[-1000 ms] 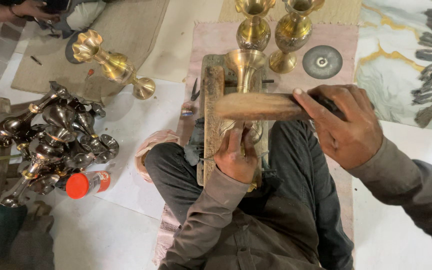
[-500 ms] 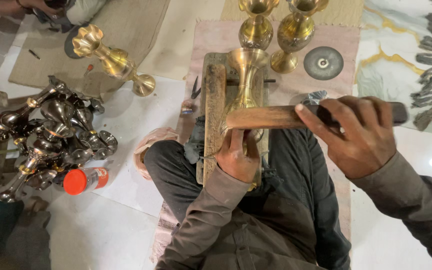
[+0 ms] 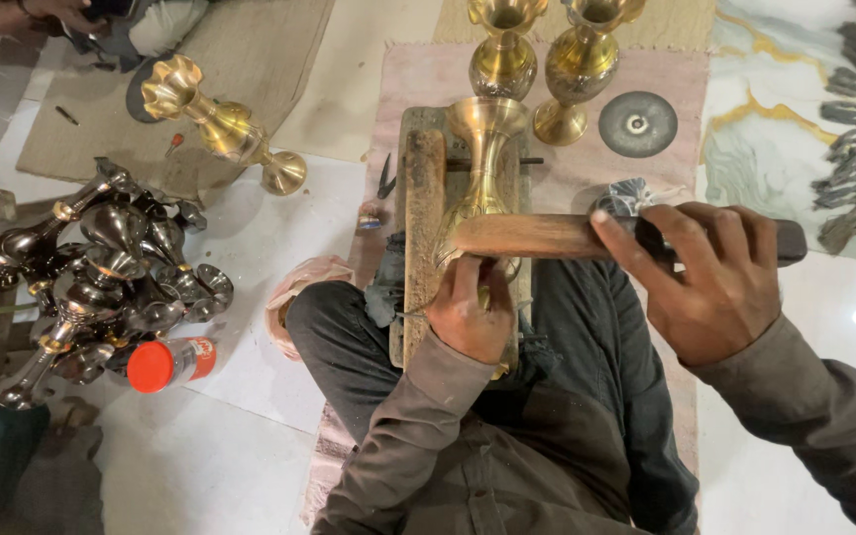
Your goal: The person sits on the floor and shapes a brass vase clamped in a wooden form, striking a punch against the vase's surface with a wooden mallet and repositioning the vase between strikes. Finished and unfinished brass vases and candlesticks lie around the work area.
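Note:
A brass vase lies on a wooden block across my lap, its mouth pointing away from me. My left hand rests on the vase's lower body and pinches a small tool, which is mostly hidden. My right hand grips a wooden mallet by its dark end. The mallet lies crosswise over the vase, just above my left hand.
Two upright brass vases stand beyond the block, beside a grey disc. Another brass vase lies on a mat at left. A heap of dark unpolished vases and a red-capped bottle sit at left. Pliers lie near the block.
My right hand has swung the mallet to the right and slightly down over the vase. My left hand has stayed on the vase.

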The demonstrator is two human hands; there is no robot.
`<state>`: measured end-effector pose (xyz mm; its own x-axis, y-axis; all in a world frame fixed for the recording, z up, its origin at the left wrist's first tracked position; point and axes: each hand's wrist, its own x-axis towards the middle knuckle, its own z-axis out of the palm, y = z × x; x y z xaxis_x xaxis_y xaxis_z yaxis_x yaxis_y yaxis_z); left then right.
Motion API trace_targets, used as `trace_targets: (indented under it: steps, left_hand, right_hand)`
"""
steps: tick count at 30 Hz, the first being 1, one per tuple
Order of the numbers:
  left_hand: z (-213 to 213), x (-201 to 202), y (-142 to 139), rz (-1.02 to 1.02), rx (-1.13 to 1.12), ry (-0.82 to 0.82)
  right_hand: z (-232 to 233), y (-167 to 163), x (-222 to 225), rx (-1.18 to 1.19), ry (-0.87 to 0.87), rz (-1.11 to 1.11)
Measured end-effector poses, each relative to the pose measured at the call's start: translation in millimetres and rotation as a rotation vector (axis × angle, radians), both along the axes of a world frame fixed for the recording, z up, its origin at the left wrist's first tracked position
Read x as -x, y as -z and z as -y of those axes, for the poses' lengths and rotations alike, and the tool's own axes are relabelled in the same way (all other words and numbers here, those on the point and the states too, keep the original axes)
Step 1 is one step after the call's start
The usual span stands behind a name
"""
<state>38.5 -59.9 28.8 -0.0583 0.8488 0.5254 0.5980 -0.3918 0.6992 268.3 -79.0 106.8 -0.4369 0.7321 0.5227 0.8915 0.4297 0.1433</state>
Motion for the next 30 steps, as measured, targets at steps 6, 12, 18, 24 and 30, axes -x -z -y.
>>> trace_targets:
  steps: [6, 12, 18, 24, 30]
  left_hand:
    - [-20.2, 39.4, -16.6, 0.196, -0.083, 0.022]
    - [-80.0, 68.2, -12.8, 0.251, 0.214, 0.581]
    - [-123.5, 69.9, -1.0, 0.019, 0.486, 0.851]
    - [-134.4, 67.2, 4.0, 0.032, 0.375, 0.978]
    - [-136.6, 62.4, 1.3, 0.027, 0.439, 0.957]
  right_hand:
    - [3.6, 33.4, -16.5, 0.155, 0.070, -0.250]
    - [2.5, 83.7, -20.1, 0.444, 0.099, -0.426]
    - [-0.4, 94.7, -25.0, 0.516, 0.087, -0.502]
    - [-9.4, 75.1, -26.2, 0.487, 0.095, -0.424]
    - [-28.0, 49.0, -32.0, 0.465, 0.104, -0.191]
